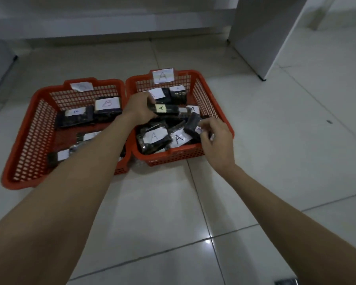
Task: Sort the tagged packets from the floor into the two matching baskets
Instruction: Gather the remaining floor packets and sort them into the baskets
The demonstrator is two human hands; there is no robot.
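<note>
I see a pale glossy tiled floor (255,140) filling the view, with a light wall behind it and a white cabinet (265,33) standing beyond and right of the A basket (212,93). That red mesh basket, marked by a paper A tag (163,75) on its far rim, sits on the tiles; a second red basket (29,140) touches its left side and holds packets, one tagged B (107,103). Inside the A basket lie dark packets with white A labels. My left hand (139,109) is over the basket's middle, fingers curled round a dark packet with a yellow-green tag (167,110). My right hand (216,140) is at its near right corner, fingertips pinching a dark packet (191,124) tilted against the pile.
</note>
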